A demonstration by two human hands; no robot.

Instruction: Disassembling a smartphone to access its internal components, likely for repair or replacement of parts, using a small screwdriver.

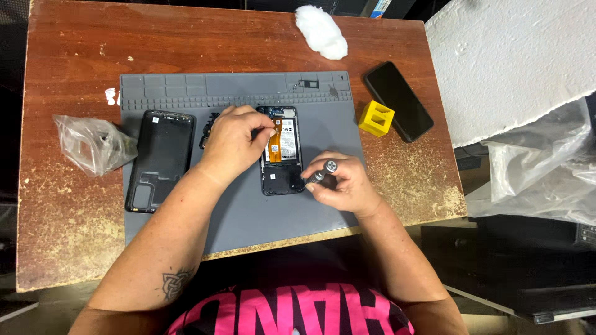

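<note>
— Grey mat (248,217) in the middle of the frame, on a brown wooden table (68,62). What is on it?

— An open phone (282,152) with its back off, right in the middle. You can see its insides and an orange strip (274,141) running down it.

— What is the left hand (233,139) doing?

— It rests on the upper left part of the open phone. Its fingers are pinched together at the top of the orange strip.

— And the right hand (341,183)?

— It is just right of the phone, low down. Its fingers are closed around a small screwdriver (321,172) with a silver top. The tip points at the lower right corner of the phone.

— What is left of the hands?

— A black phone back cover (160,160) lies on the mat. Further left, a crumpled clear bag (93,144) sits on the wood.

— And on the right?

— A small yellow block (376,118) at the edge of the mat, and a dark phone (398,100) lying just beside it. A white fluffy wad (320,31) lies at the top of the frame.
</note>
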